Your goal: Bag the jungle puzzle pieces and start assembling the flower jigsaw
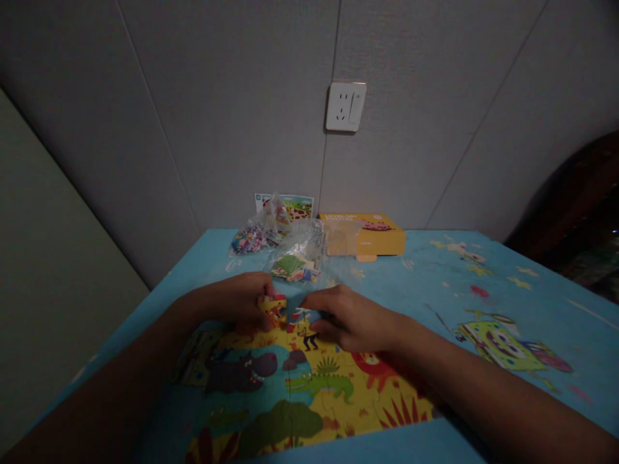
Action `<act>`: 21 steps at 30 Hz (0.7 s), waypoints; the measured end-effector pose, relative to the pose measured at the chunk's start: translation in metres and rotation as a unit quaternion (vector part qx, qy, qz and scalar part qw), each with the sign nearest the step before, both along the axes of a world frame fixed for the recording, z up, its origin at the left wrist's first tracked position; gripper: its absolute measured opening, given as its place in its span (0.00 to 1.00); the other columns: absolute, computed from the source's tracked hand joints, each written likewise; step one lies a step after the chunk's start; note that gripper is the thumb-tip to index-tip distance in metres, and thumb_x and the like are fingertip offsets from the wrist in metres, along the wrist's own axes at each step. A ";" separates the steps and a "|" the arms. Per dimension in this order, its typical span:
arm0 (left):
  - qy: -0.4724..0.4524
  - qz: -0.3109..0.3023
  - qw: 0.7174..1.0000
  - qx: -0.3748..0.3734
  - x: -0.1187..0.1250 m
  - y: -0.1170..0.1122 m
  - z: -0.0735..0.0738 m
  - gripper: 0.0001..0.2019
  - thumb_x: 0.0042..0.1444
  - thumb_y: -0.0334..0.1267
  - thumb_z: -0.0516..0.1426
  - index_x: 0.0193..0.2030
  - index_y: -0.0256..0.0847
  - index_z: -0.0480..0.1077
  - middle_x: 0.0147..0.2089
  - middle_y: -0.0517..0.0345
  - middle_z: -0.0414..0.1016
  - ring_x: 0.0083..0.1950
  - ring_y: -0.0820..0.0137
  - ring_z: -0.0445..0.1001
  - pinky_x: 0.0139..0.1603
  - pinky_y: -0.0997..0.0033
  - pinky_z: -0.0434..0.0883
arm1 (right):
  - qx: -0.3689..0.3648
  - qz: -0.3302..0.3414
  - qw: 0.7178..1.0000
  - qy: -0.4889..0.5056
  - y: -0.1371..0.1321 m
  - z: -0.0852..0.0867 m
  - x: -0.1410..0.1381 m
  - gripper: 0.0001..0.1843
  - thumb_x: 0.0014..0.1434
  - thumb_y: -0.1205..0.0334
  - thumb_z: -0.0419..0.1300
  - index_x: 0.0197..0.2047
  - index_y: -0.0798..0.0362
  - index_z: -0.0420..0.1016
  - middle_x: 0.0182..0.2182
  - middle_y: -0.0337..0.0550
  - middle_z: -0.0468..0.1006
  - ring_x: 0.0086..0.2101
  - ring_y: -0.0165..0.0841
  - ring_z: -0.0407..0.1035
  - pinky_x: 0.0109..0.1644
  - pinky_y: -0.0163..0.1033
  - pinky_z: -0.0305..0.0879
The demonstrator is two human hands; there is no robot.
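A partly joined animal jigsaw puzzle (314, 393) lies on the table, with a hippo, crocodiles and a red lion on it. At its far edge my left hand (249, 299) pinches a yellow and orange puzzle piece (276, 309). Close to its right, the fingers of my right hand (345, 317) are closed on a puzzle piece (300, 316) with blue, white and red on it. A narrow gap separates the two pieces. My right forearm covers part of the puzzle's right side.
Behind my hands lie a clear plastic bag (297, 251) of puzzle pieces and another bag (256, 235) of small pieces. A yellow box (382, 241) and a picture card (300, 205) are by the wall. A cartoon-printed blue cloth (416, 303) covers the table.
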State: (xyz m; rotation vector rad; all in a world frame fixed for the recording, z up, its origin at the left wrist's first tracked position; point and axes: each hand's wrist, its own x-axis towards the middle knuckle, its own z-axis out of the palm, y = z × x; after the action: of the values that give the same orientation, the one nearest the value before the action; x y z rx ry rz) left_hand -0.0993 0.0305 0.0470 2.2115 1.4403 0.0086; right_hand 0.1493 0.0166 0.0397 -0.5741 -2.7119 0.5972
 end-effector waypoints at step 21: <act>-0.107 -0.041 0.992 0.055 0.020 -0.001 -0.012 0.10 0.48 0.42 0.60 0.32 0.38 0.71 0.29 0.63 0.70 0.32 0.71 0.66 0.31 0.76 0.58 | 0.136 -0.013 0.991 -0.003 -0.006 0.009 0.005 0.09 0.55 0.66 0.53 0.40 0.55 0.70 0.27 0.41 0.71 0.26 0.31 0.61 0.30 0.38 0.54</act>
State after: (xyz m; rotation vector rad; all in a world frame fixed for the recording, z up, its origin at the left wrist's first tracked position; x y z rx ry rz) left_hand -0.0791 0.0292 0.0353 2.2774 1.2586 0.2941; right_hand 0.1547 0.0110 0.0485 -0.5391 -2.7225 0.2111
